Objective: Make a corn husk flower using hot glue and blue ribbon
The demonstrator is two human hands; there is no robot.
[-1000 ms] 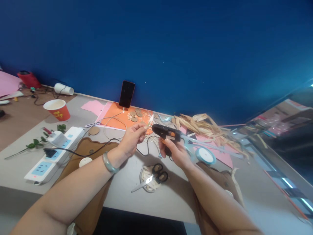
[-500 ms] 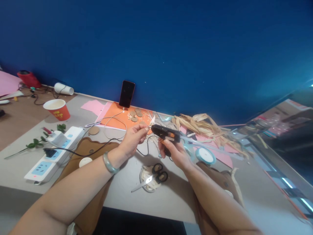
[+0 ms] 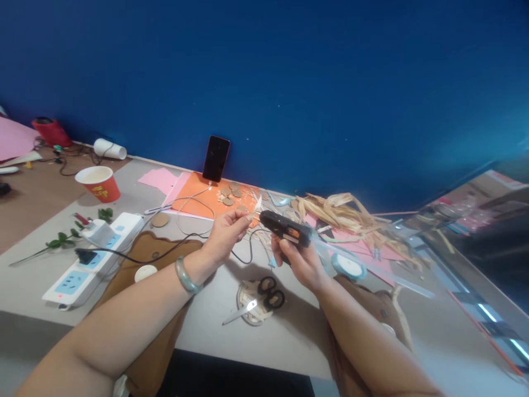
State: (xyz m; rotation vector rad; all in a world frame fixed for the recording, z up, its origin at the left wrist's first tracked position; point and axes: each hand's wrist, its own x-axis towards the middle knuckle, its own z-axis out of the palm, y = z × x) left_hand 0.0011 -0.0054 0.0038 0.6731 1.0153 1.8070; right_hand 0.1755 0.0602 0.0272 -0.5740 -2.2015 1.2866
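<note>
A black glue gun point(image 3: 285, 227) is gripped in my right hand point(image 3: 300, 259), its nozzle pointing left and a long clear glue stick point(image 3: 372, 263) trailing from its back. My left hand point(image 3: 228, 231), with a bangle on the wrist, pinches something small right at the nozzle tip; what it is I cannot make out. Below the hands, black-handled scissors point(image 3: 270, 298) lie across a round dish point(image 3: 248, 317) of pale scraps.
On the left are a white power strip point(image 3: 93, 259), a red paper cup point(image 3: 99, 184) and a green sprig point(image 3: 60, 241). A phone point(image 3: 216, 159) leans against the blue wall behind orange paper point(image 3: 194, 193) with wooden discs. Dried husks point(image 3: 339, 207) and a ribbon roll point(image 3: 348, 266) lie right.
The glue gun has shifted slightly right, leaving a little more gap between its body and my left fingers. The glue stick now slants lower on the right. The left hand stays nearly still.
</note>
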